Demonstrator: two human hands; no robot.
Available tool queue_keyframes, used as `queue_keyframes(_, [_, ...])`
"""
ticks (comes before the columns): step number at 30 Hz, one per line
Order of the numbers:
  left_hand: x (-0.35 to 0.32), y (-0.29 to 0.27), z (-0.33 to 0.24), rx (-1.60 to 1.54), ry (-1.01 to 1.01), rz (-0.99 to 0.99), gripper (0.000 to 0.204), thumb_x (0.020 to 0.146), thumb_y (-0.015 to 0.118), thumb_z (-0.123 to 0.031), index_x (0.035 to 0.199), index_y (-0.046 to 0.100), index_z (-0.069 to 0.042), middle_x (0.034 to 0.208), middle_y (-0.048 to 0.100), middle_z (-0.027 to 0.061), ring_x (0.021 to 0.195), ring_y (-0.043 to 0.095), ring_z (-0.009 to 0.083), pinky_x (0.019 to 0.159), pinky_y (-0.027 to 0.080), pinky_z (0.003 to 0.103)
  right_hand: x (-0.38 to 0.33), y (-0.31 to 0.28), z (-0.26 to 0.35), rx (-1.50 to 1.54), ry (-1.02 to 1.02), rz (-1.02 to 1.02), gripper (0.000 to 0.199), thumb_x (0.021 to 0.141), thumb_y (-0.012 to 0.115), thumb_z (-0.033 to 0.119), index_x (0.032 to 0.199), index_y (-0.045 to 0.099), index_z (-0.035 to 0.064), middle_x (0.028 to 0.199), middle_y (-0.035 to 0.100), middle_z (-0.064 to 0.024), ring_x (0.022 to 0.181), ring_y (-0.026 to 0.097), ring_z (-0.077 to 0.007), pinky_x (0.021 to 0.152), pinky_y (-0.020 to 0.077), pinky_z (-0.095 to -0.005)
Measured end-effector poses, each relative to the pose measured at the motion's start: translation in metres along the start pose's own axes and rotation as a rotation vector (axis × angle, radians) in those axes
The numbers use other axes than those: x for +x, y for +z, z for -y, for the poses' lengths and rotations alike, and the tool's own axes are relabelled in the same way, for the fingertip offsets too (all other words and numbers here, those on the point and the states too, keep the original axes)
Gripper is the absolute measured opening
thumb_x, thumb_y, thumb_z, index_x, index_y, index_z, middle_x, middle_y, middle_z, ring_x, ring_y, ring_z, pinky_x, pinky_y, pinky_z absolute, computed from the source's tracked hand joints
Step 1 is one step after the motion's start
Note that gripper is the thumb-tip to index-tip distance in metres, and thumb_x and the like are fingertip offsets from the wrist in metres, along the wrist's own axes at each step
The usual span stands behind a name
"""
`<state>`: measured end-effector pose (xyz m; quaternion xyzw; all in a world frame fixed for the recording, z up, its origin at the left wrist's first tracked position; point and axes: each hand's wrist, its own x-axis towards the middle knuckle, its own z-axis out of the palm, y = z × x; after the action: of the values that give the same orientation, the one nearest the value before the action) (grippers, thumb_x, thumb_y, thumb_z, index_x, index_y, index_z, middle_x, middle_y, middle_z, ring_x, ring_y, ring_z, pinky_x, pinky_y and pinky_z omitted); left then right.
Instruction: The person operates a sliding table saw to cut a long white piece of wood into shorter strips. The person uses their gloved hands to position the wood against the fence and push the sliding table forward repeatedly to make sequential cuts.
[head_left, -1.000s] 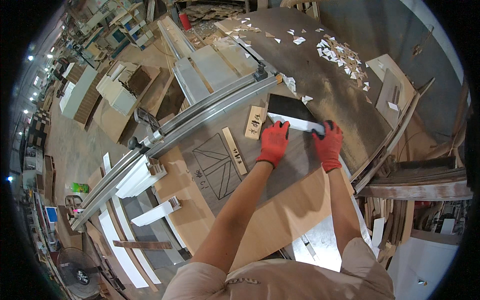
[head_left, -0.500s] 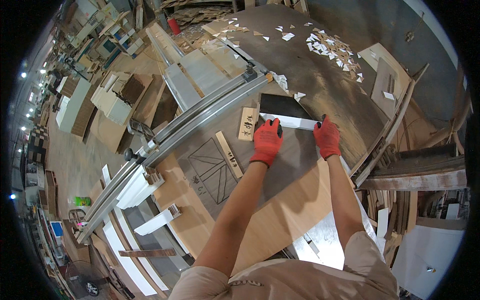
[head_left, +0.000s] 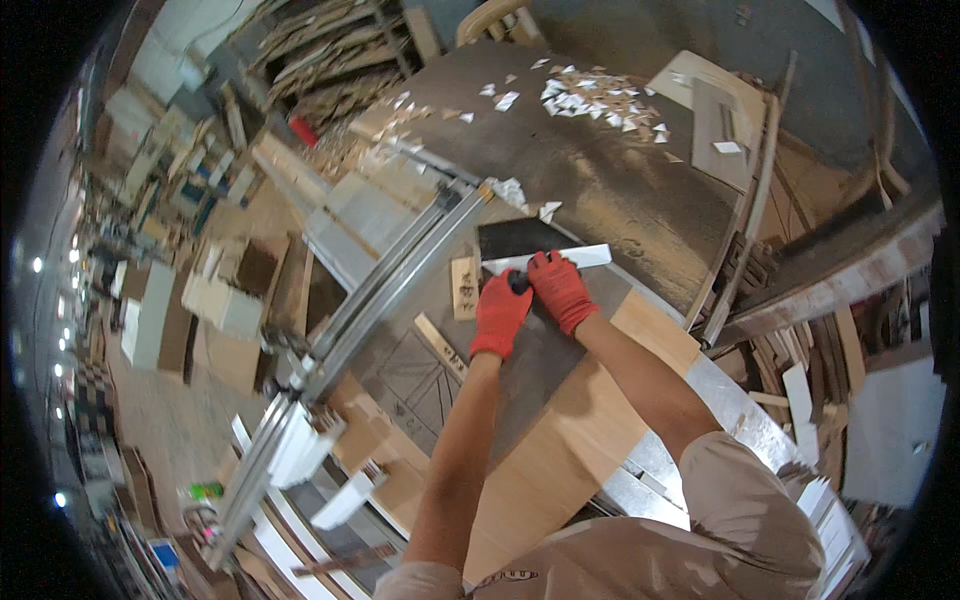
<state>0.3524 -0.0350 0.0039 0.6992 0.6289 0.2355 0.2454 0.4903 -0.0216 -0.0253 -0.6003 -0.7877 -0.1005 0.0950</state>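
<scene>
A white strip [head_left: 597,256] lies across the grey-brown board, against a black angled piece [head_left: 520,237]. My left hand [head_left: 500,318], in a red glove with dark fingertips, is closed at the strip's left part. Close beside it, my right hand [head_left: 562,292], gloved the same way, has its fingers curled over the strip's middle. The strip's right end sticks out past the right hand. Left of my hands lie a short wooden block [head_left: 464,290] and a narrow wooden stick [head_left: 440,346], both with handwriting. The fingertips' undersides are hidden.
A metal rail [head_left: 400,265] runs diagonally along the left. White and brown triangular offcuts [head_left: 590,98] litter the dark table [head_left: 480,130] farther off. White profile pieces [head_left: 350,495] lie at lower left, and a wooden beam [head_left: 840,270] stands at the right.
My right hand has moved left from the strip's right end to beside my left hand. The view has shifted, so the scene sits turned and farther left.
</scene>
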Motion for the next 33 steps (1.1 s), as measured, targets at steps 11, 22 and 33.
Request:
queue_keyframes(11, [-0.054, -0.091, 0.001, -0.563, 0.105, -0.355, 0.044, 0.083, 0.074, -0.008, 0.123, 0.057, 0.001, 0.106, 0.066, 0.0072, 0.098, 0.060, 0.0119, 0.088, 0.048, 0.028, 0.004, -0.011, 0.008, -0.046, 0.005, 0.004, 0.021, 0.083, 0.058, 0.015, 0.101, 0.066, 0.0065, 0.104, 0.058, -0.0123, 0.095, 0.058, -0.0306, 0.070, 0.0550, -0.0393])
queue_keyframes(22, [-0.012, -0.183, 0.206, 0.676, -0.243, -0.503, 0.059, 0.085, 0.062, -0.054, 0.122, 0.059, -0.008, 0.116, 0.062, 0.0162, 0.112, 0.055, 0.0363, 0.100, 0.039, 0.048, 0.006, 0.003, 0.008, -0.074, 0.009, -0.038, 0.022, 0.084, 0.058, 0.016, 0.101, 0.067, 0.0064, 0.103, 0.059, -0.0090, 0.096, 0.059, -0.0281, 0.067, 0.0556, -0.0385])
queue_keyframes(33, [-0.006, -0.181, 0.211, 0.696, -0.238, -0.616, 0.056, 0.083, 0.063, -0.055, 0.115, 0.063, -0.008, 0.111, 0.064, 0.0138, 0.107, 0.057, 0.0336, 0.097, 0.040, 0.046, 0.012, 0.008, 0.012, -0.125, -0.070, -0.054, 0.024, 0.082, 0.059, 0.014, 0.102, 0.067, 0.0032, 0.104, 0.061, -0.0109, 0.095, 0.059, -0.0299, 0.066, 0.0541, -0.0367])
